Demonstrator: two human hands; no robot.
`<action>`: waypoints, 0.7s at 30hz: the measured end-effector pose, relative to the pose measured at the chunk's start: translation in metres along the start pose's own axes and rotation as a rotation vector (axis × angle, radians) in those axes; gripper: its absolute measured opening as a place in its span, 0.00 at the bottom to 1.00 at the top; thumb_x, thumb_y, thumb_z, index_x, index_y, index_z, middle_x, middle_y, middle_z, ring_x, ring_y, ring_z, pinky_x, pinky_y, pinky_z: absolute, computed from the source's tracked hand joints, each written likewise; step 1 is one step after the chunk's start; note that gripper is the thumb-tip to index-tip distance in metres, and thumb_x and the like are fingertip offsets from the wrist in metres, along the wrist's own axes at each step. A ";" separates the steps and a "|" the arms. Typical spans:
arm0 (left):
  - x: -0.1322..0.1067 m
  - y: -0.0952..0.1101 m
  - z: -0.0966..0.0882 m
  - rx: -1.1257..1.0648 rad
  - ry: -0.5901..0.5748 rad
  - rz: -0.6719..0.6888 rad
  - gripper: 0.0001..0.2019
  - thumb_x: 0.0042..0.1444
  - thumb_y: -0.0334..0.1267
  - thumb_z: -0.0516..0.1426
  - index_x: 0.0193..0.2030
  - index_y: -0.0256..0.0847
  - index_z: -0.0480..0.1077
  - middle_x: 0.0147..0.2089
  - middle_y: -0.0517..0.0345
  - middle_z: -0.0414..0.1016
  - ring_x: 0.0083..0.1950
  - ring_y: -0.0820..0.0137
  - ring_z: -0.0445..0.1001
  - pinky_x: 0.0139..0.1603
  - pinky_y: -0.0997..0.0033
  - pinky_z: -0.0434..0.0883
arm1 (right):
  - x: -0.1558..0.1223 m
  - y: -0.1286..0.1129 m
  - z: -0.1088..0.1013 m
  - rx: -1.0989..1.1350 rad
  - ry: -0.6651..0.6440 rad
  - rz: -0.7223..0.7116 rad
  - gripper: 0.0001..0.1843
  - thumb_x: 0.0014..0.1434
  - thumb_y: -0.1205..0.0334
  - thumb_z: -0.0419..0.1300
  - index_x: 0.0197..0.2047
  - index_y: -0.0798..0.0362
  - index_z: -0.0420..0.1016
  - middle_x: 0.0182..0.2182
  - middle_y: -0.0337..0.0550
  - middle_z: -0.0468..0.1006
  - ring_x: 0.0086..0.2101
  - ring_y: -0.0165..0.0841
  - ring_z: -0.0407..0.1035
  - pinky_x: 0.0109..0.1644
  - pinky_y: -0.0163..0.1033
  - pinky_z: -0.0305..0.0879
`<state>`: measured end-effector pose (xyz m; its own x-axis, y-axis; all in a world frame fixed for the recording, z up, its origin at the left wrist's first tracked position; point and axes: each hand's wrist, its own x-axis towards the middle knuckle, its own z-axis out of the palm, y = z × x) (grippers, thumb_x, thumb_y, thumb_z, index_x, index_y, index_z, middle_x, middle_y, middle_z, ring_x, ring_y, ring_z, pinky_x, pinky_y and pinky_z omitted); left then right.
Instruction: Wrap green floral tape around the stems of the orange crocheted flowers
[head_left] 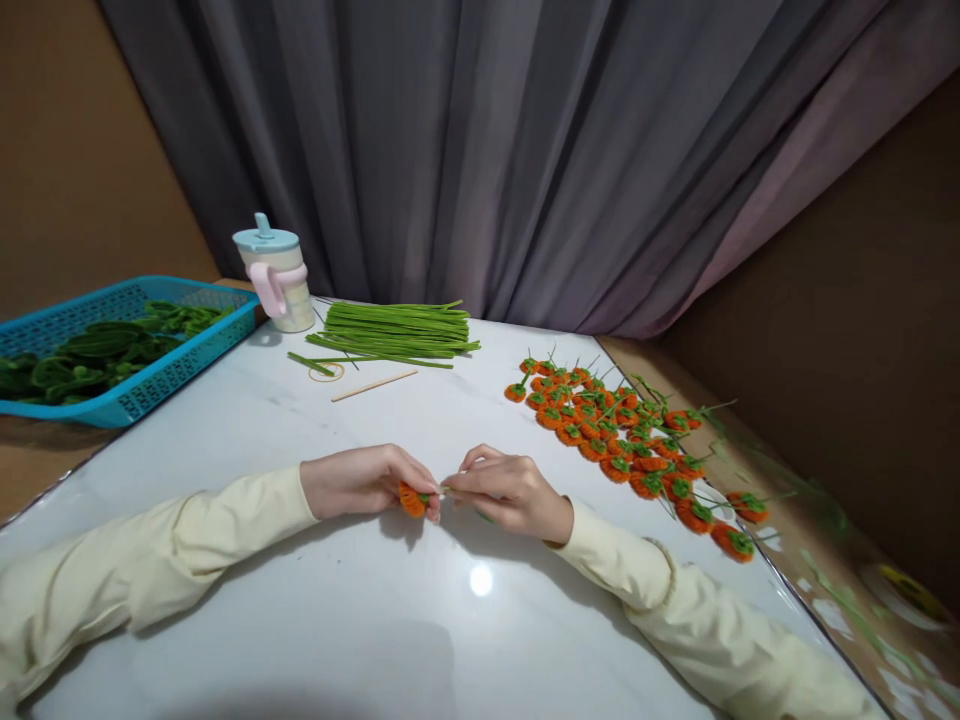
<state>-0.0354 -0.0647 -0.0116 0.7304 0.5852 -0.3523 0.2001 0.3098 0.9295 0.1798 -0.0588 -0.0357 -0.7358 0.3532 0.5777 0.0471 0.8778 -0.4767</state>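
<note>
My left hand (375, 482) is closed around a small orange pipe-cleaner pumpkin (412, 500) with a green top, held low over the white table (300, 620). Just to the right, my right hand (510, 492) pinches a thin pale stick (444, 491) whose tip meets the green top; most of it is hidden by the fingers. A bit of green (484, 517) shows beneath the right hand. The fingertips of both hands are close together.
Many finished orange pumpkins (592, 448) with green tops and wire stems lie at right. Behind the hands are a bundle of green pipe cleaners (397, 330), a wooden stick (373, 385) and a rubber band (326, 372). A lidded cup (277, 275) stands near a blue basket (150, 395) of green leaves.
</note>
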 end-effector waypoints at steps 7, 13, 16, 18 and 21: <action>-0.010 0.003 0.013 1.181 0.458 0.509 0.15 0.53 0.51 0.60 0.33 0.39 0.71 0.36 0.53 0.76 0.55 0.54 0.66 0.53 0.56 0.59 | 0.002 -0.001 0.004 0.079 0.012 0.178 0.16 0.64 0.57 0.52 0.37 0.56 0.78 0.24 0.45 0.80 0.28 0.31 0.72 0.40 0.37 0.70; -0.014 -0.001 0.023 1.506 0.511 0.721 0.11 0.65 0.31 0.48 0.32 0.37 0.67 0.31 0.55 0.75 0.56 0.58 0.66 0.52 0.56 0.55 | 0.008 -0.010 -0.001 0.228 -0.024 0.466 0.12 0.61 0.58 0.57 0.36 0.57 0.79 0.25 0.45 0.80 0.26 0.30 0.74 0.34 0.31 0.70; -0.013 -0.002 0.023 1.485 0.510 0.738 0.13 0.66 0.30 0.47 0.30 0.36 0.66 0.30 0.56 0.74 0.56 0.59 0.67 0.51 0.57 0.55 | 0.007 -0.009 -0.003 0.240 -0.072 0.451 0.12 0.61 0.60 0.57 0.38 0.58 0.78 0.26 0.45 0.80 0.27 0.30 0.75 0.34 0.31 0.69; -0.013 -0.003 0.023 1.438 0.493 0.732 0.12 0.65 0.29 0.47 0.30 0.36 0.66 0.29 0.57 0.74 0.56 0.59 0.67 0.51 0.58 0.54 | 0.007 -0.007 -0.003 0.209 -0.111 0.401 0.11 0.61 0.61 0.56 0.38 0.57 0.77 0.27 0.44 0.80 0.27 0.29 0.75 0.35 0.31 0.69; -0.012 -0.005 0.022 1.338 0.450 0.675 0.11 0.63 0.27 0.49 0.30 0.36 0.67 0.29 0.59 0.74 0.55 0.60 0.66 0.51 0.58 0.54 | 0.006 -0.005 -0.001 0.114 -0.146 0.291 0.10 0.63 0.64 0.54 0.39 0.56 0.76 0.27 0.43 0.80 0.31 0.30 0.74 0.38 0.32 0.70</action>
<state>-0.0309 -0.0894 -0.0092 0.7219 0.5791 0.3790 0.5201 -0.8152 0.2549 0.1756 -0.0608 -0.0292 -0.7919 0.5261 0.3099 0.1990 0.7022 -0.6836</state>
